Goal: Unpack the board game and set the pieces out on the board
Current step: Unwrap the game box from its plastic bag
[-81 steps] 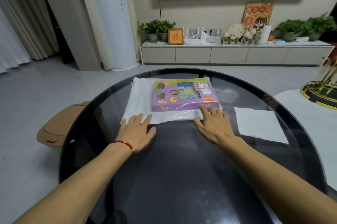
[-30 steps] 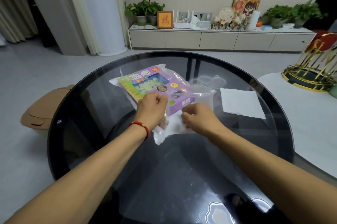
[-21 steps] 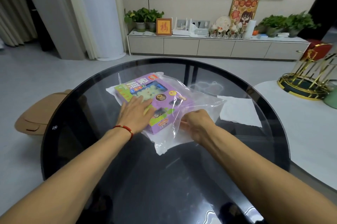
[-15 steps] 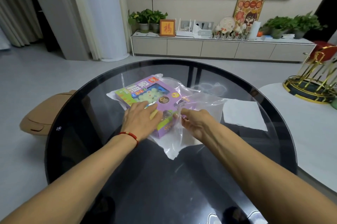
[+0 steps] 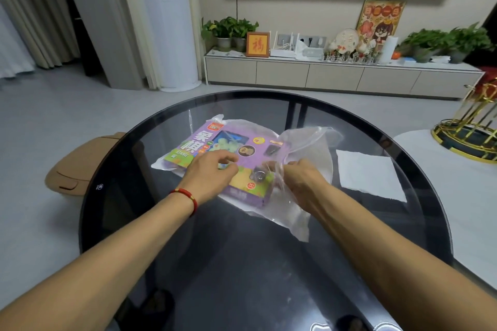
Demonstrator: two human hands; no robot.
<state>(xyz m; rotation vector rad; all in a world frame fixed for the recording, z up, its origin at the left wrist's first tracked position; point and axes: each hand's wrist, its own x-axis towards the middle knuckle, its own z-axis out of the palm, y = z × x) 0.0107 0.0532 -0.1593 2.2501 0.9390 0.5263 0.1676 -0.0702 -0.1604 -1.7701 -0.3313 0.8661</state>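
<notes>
While left hand pins game box, right hand pinches bag.

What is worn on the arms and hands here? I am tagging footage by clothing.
Both forearms are bare, with no sleeves in view and no gloves. The left hand has a thin red cord bracelet with a small gold bead at the wrist. The right hand wears nothing visible: no ring, no watch.
</notes>
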